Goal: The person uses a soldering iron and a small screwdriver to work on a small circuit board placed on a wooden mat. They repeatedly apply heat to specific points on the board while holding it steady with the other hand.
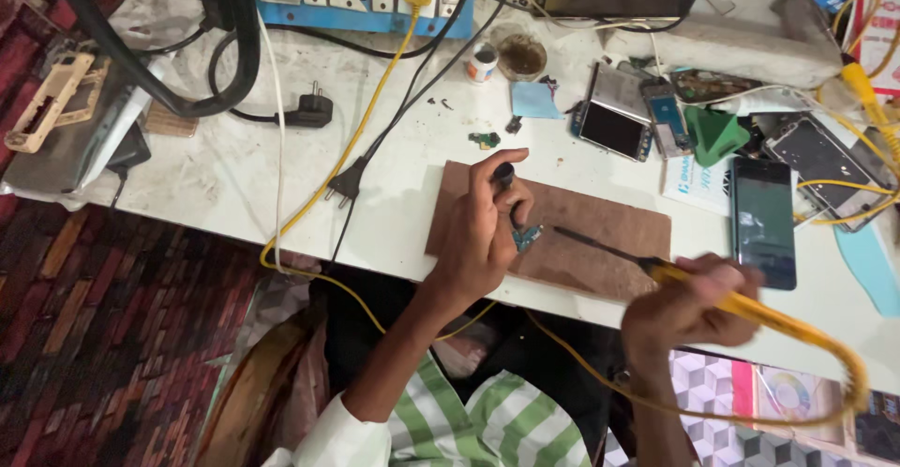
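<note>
Here, a small blue-green circuit board (pixel 526 237) is pinned on a brown work mat (pixel 600 242) that lies at the near edge of the white table (pixel 234 176), roughly at its middle. The board is pressed down by the left hand (pixel 483 233), whose grip is closed around a short dark-handled tool (pixel 504 178) held upright between thumb and fingers, its lower end at the board. A yellow-handled soldering iron (pixel 656 275) is gripped by the right hand (pixel 689 303), fingers wrapped fully round the handle; its dark tip (pixel 581 239) is pointed leftward and is kept just beside the board, not clearly touching it. As far as can be judged, the work on the board is under way rather than finished: the board is not fitted into any phone, and several opened phones (pixel 614 129) and a dark-screened handset (pixel 762 221) are left lying toward the far right of the table. The left forearm is raised steeply from the lap with the wrist bent over the mat; the right wrist is held low at the near edge, the iron's yellow cable (pixel 834 354) looped beneath it.
</note>
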